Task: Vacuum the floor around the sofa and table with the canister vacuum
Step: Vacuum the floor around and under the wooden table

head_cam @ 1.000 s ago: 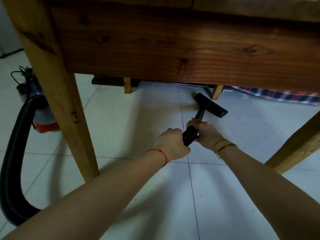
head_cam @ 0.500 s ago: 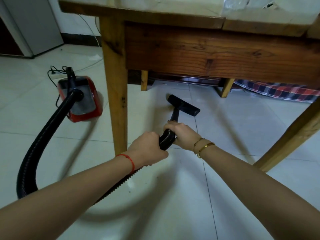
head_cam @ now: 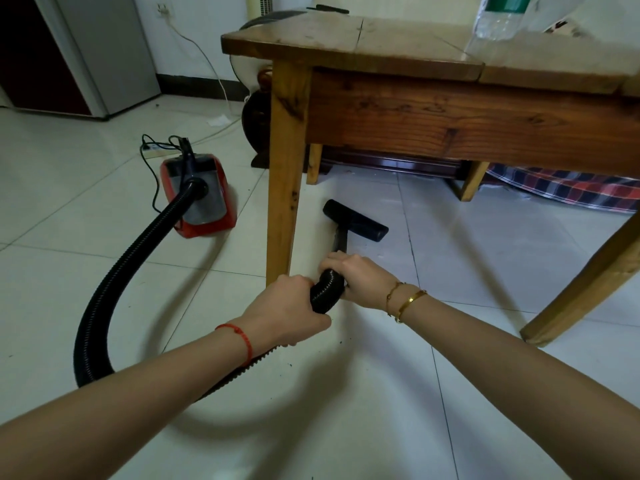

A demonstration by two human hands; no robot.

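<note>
No text can be read; the bottle (head_cam: 498, 20) label is green but too blurred.

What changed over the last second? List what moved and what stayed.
The view rose, so the tabletop and vacuum show fully. The nozzle sits nearer the front table leg. Unchanged: left hand and right hand grip the hose.

Nozzle backing out from under the table
Both hands are drawing the floor nozzle (head_cam: 355, 220) toward 6 o'clock, beside the table leg (head_cam: 284, 174).
</note>
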